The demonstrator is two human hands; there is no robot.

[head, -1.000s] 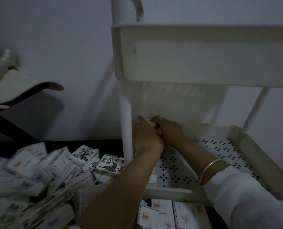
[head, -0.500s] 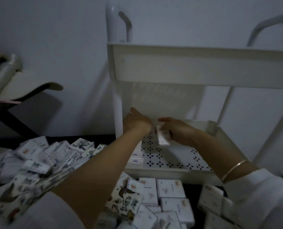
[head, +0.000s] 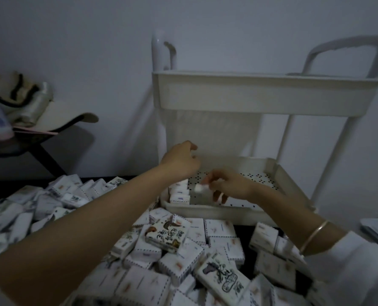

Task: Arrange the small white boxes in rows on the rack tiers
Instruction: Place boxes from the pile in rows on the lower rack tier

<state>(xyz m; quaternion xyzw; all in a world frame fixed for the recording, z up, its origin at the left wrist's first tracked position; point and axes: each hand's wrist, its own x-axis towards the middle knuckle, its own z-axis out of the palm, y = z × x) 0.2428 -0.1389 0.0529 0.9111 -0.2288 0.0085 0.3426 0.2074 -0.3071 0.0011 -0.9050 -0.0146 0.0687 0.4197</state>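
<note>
The white rack has an upper tier (head: 260, 96) and a lower tier (head: 291, 186) with a perforated floor. A short row of small white boxes (head: 179, 193) lies along the lower tier's left wall. My right hand (head: 230, 184) pinches one small white box (head: 198, 188) just above the tier floor, right of that row. Over the tier's back left corner, my left hand (head: 181, 160) hovers with loosely curled fingers and holds nothing. A large loose pile of boxes (head: 183, 250) covers the dark surface in front of the rack.
The rack's posts (head: 283, 138) and handles (head: 342, 54) rise against the grey wall. A dark-legged stool (head: 35, 140) with a bag and a bottle stands at the left. Papers (head: 377, 233) lie at the right edge.
The view has pulled back and risen. My right hand has drawn the box from the back corner toward the tier's front. My left hand has lifted off the corner.
</note>
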